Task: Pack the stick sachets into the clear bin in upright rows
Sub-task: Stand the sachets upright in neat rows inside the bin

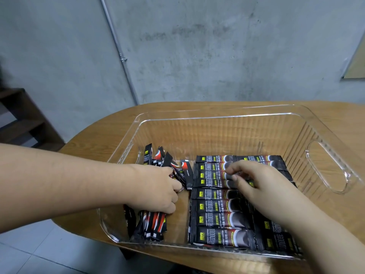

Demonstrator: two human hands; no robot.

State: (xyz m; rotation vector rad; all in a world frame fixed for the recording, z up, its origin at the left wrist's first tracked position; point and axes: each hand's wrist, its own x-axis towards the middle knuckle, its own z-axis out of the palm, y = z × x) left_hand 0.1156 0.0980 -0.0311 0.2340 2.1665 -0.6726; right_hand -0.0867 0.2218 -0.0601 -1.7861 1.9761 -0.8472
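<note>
Both hands inside clear bin: left hand grips sachets; right hand fingers curled on rows.

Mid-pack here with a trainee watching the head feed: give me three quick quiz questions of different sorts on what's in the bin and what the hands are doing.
1. True or false: the left hand grips a bundle of sachets inside the bin.
2. Which side of the bin holds the neat rows with labels facing the camera? A) the person's left B) the person's right
3. Fill in: the right hand rests its fingers on the ____ rows.

Key: 1 true; 2 B; 3 far
</note>
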